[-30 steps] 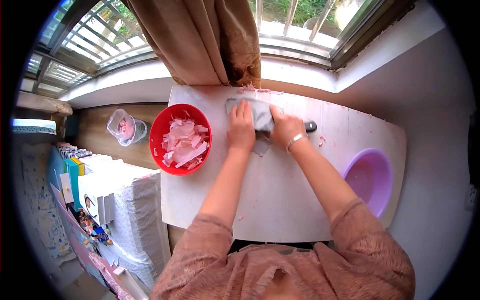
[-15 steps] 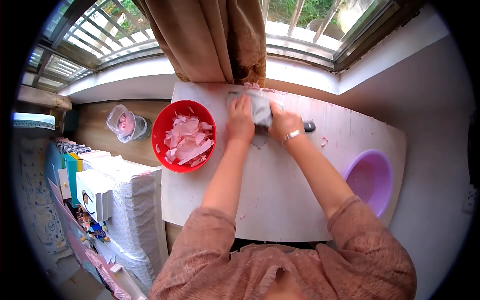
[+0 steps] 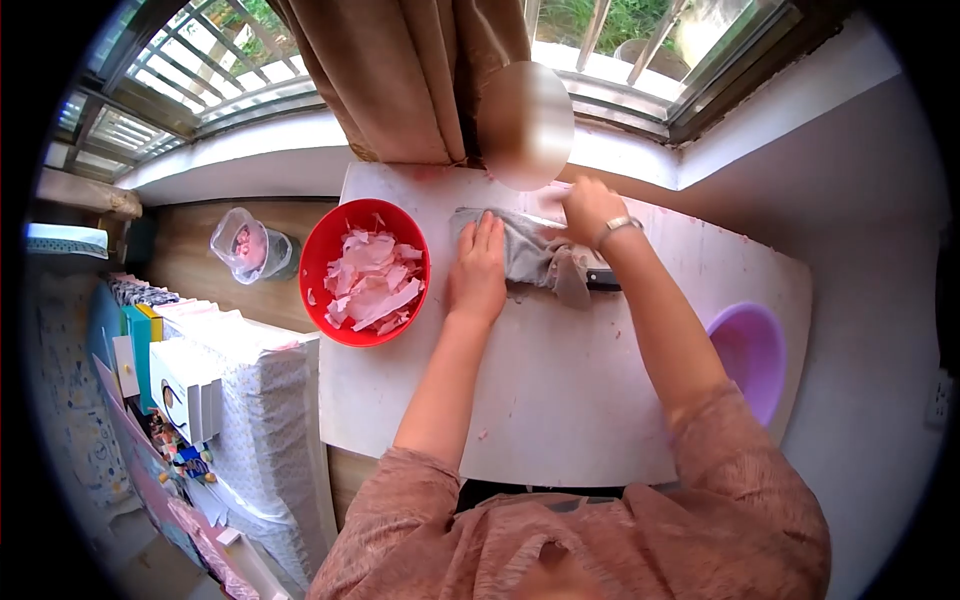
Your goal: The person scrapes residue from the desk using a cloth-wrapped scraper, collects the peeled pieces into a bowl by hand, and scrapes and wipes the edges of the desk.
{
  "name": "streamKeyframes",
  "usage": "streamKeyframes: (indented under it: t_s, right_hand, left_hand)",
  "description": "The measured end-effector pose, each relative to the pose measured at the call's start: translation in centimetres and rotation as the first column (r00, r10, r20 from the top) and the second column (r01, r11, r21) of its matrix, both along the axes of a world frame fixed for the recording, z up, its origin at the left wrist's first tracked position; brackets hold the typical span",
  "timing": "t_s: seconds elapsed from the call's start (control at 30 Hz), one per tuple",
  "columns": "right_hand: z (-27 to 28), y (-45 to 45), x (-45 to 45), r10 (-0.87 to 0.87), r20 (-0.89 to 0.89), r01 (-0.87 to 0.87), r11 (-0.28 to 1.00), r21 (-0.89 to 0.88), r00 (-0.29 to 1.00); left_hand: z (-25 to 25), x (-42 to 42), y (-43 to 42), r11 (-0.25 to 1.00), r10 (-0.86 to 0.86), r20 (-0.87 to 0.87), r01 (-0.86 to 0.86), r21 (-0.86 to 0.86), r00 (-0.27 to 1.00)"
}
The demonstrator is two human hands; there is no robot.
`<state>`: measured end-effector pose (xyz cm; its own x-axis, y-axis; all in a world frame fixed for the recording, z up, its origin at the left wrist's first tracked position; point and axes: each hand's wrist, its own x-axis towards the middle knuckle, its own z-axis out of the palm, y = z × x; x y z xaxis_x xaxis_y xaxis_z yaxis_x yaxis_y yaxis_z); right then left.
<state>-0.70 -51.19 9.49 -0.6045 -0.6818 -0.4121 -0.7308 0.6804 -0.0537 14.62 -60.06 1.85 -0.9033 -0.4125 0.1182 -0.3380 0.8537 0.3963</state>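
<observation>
My left hand point(image 3: 478, 270) lies flat with its fingers stretched over a grey cloth point(image 3: 525, 245) near the back of the table. The cloth is crumpled at its right end. From under it sticks out a black handle point(image 3: 604, 281), seemingly a knife's; most of the blade is covered. My right hand point(image 3: 592, 212) is lifted off the cloth by the table's back edge, its fingers curled in. Whatever they pinch is blurred and cannot be made out. Left of my left hand stands a red bowl point(image 3: 313, 305) with torn pink-white pieces point(image 3: 372, 280) in it.
A purple basin point(image 3: 772, 350) stands at the table's right edge. Small pink scraps dot the white table point(image 3: 570, 400). A lined bin point(image 3: 285, 255) is on the floor to the left. Behind the table hang brown curtains point(image 3: 400, 80); a blurred oval covers part of the window side.
My right hand has left the cloth and risen up and right. The cloth's right end is now bunched up near the handle. My left hand stays on the cloth, slightly lower.
</observation>
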Motion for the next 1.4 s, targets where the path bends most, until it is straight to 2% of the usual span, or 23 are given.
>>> streamKeyframes:
  t_s: [0.03, 0.07, 0.1, 0.13, 0.2, 0.27, 0.3, 0.53, 0.6, 0.7, 0.73, 0.8, 0.87, 0.9, 0.93, 1.03, 1.1, 1.13, 1.2, 1.27, 1.33, 1.37, 1.4]
  right_hand:
    - [-1.8, -1.7, -1.4, -0.089, 0.109, 0.114, 0.962, -0.249, 0.990]
    - [-2.9, -3.2, -1.3, -0.122, 0.050, 0.132, 0.925, -0.358, 0.991]
    - [-3.7, -4.8, -1.2, -0.122, 0.063, 0.136, 0.925, -0.355, 0.991]
    - [-7.4, -5.8, -2.2, -0.051, 0.103, 0.096, 0.859, -0.502, 0.993]
    - [-8.3, -7.1, -2.9, 0.056, 0.171, 0.026, 0.897, -0.441, 0.984]
    - [-8.9, -6.8, -3.8, -0.026, 0.420, 0.292, 0.758, -0.583, 0.907]
    - [-9.4, -7.0, -4.2, -0.032, 0.502, 0.363, 0.730, -0.579, 0.865]
    - [-10.0, -7.1, -4.6, -0.085, 0.352, 0.296, 0.741, -0.603, 0.932]
    - [-12.5, -6.6, -6.3, -0.162, 0.782, 0.775, 0.354, -0.523, 0.602]
    - [-11.6, -3.5, -8.5, -0.189, 0.775, 0.778, 0.354, -0.519, 0.603]
    - [-10.7, -2.5, -8.9, -0.250, 0.690, 0.691, 0.534, -0.487, 0.679]
    - [-11.5, -1.5, -9.0, -0.073, 0.621, 0.528, 0.608, -0.592, 0.780]
    - [-12.1, -1.8, -9.0, -0.007, 0.587, 0.416, 0.712, -0.566, 0.810]
    - [-9.9, -2.4, -7.5, -0.050, 0.620, 0.425, 0.770, -0.475, 0.783]
    - [-9.5, -2.8, -6.8, -0.020, 0.475, 0.303, 0.794, -0.527, 0.880]
    - [-9.1, -3.2, -5.7, 0.023, 0.368, 0.195, 0.816, -0.544, 0.930]
    - [-10.6, -3.5, -6.0, 0.035, 0.221, 0.123, 0.740, -0.661, 0.975]
    - [-11.7, -3.3, -6.4, 0.031, 0.223, 0.127, 0.742, -0.659, 0.974]
    - [-13.3, -2.9, -7.5, -0.222, 0.412, 0.462, 0.554, -0.693, 0.884]
    - [-13.3, -0.9, -9.3, -0.210, 0.501, 0.542, 0.373, -0.753, 0.840]
    - [-10.6, 0.7, -9.3, -0.248, 0.769, 0.794, 0.354, -0.494, 0.589]
    - [-9.5, 0.7, -8.7, -0.249, 0.768, 0.792, 0.360, -0.493, 0.591]
    - [-8.5, 0.2, -7.8, -0.124, 0.774, 0.749, 0.384, -0.540, 0.621]
  left_hand:
    - [0.4, 0.0, 0.0, 1.000, 0.004, 0.002, -0.004, -0.002, 1.000]
    - [0.8, -0.2, -0.1, 0.999, -0.016, 0.072, 0.018, -0.028, 0.997]
    - [1.1, -0.3, -0.2, 0.998, -0.035, 0.144, 0.042, -0.051, 0.989]
    - [1.3, -0.3, -0.3, 0.998, -0.032, 0.146, 0.040, -0.054, 0.989]
    - [1.7, 0.0, -0.7, 0.994, -0.080, 0.166, 0.067, 0.083, 0.983]
    - [2.1, 0.2, -0.8, 0.990, -0.088, 0.182, 0.066, 0.128, 0.979]
    - [2.3, 0.0, -0.9, 0.983, -0.102, 0.183, 0.071, 0.168, 0.978]
    - [2.6, 0.6, -0.6, 0.976, -0.065, 0.181, 0.025, 0.216, 0.981]
    - [3.0, 0.7, -0.4, 0.975, -0.078, 0.205, 0.033, 0.218, 0.976]
    - [3.0, 0.9, 0.1, 0.984, -0.050, 0.222, 0.010, 0.179, 0.974]
    - [2.8, 0.8, 0.2, 0.983, -0.052, 0.216, 0.012, 0.184, 0.975]
    - [2.4, 0.9, 0.4, 0.988, -0.027, 0.236, -0.011, 0.156, 0.971]
    - [2.4, 0.9, 0.6, 0.986, -0.020, 0.239, -0.020, 0.163, 0.971]
    - [2.4, 0.8, 0.6, 0.986, -0.011, 0.243, -0.029, 0.162, 0.970]
    - [2.5, 0.8, 0.6, 0.987, -0.010, 0.245, -0.030, 0.159, 0.969]
    - [2.5, 0.9, 0.8, 0.985, 0.001, 0.252, -0.045, 0.167, 0.968]
    - [2.2, 0.9, 0.9, 0.990, 0.012, 0.223, -0.043, 0.136, 0.975]
    - [2.2, 0.9, 1.0, 0.989, 0.008, 0.226, -0.041, 0.139, 0.974]
    - [2.3, 0.9, 0.9, 0.995, -0.001, 0.205, -0.020, 0.100, 0.979]
    - [2.2, 1.0, 0.8, 0.995, -0.001, 0.191, -0.017, 0.094, 0.982]
    - [2.0, 1.2, 1.1, 0.995, -0.001, 0.177, -0.016, 0.096, 0.984]
    - [1.8, 1.1, 1.3, 0.996, 0.010, 0.169, -0.025, 0.087, 0.986]
    - [1.8, 1.2, 1.5, 0.996, 0.027, 0.161, -0.039, 0.074, 0.987]
